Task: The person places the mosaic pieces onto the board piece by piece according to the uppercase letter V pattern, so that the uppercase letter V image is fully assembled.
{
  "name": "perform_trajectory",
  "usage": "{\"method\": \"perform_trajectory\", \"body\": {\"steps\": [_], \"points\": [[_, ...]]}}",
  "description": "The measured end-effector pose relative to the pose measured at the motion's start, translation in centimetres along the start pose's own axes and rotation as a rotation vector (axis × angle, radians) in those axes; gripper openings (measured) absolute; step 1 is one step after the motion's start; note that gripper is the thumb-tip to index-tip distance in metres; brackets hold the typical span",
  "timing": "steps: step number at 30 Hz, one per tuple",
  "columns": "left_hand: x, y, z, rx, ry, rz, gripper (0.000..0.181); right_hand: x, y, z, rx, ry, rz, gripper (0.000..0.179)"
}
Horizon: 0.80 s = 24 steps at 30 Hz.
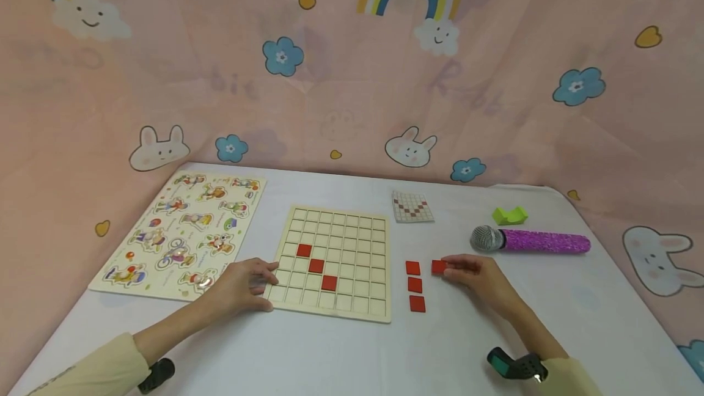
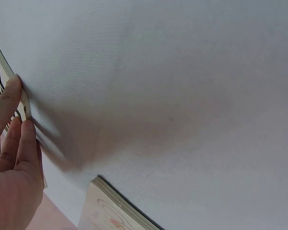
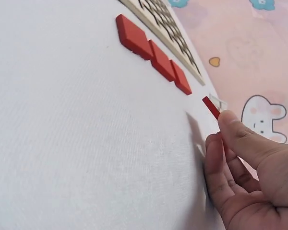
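A pale wooden grid board (image 1: pixel 352 255) lies in the middle of the white table, with red square tiles (image 1: pixel 316 266) set diagonally in three of its cells. My left hand (image 1: pixel 242 289) holds the board by its near left corner, thumb at the near edge and fingers along the left side. In the left wrist view, thumb and fingertips (image 2: pixel 28 127) meet that corner. Right of the board, my right hand (image 1: pixel 478 280) pinches a red tile (image 1: pixel 438 267) between thumb and fingers; the right wrist view shows this tile (image 3: pixel 211 108) edge-on, above the tabletop.
Three loose red tiles (image 1: pixel 415 285) form a column between board and right hand. Behind them lies a pattern card (image 1: pixel 414 207). A purple microphone (image 1: pixel 533 241) and a light green curved piece (image 1: pixel 509 216) lie at right. A picture puzzle board (image 1: pixel 181 231) lies at left.
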<state>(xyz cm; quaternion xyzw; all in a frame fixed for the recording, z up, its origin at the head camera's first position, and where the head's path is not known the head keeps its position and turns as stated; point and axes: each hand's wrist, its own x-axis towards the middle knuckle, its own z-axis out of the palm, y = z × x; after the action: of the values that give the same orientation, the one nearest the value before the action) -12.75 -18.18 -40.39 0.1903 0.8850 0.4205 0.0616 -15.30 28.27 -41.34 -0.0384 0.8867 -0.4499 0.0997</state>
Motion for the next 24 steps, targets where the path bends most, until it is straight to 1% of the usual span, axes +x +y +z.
{"method": "perform_trajectory", "body": {"steps": [6, 10, 17, 24], "points": [[0.0, -0.1, 0.0, -0.002, -0.002, -0.007, 0.036, -0.2, -1.2, 0.2, 0.078, 0.007, 0.001, 0.044], [0.0, -0.1, -0.1, 0.005, -0.002, -0.007, 0.036, 0.0, -2.2, 0.6, 0.092, 0.013, -0.010, 0.043], [0.0, 0.0, 0.0, 0.003, -0.002, -0.005, 0.036, 1.2, -3.5, 1.8, 0.099, 0.035, -0.041, 0.039], [0.1, 0.0, 0.0, -0.017, -0.002, -0.023, 0.036, 2.3, -4.9, 3.3, 0.170, 0.034, 0.017, 0.043]]}}
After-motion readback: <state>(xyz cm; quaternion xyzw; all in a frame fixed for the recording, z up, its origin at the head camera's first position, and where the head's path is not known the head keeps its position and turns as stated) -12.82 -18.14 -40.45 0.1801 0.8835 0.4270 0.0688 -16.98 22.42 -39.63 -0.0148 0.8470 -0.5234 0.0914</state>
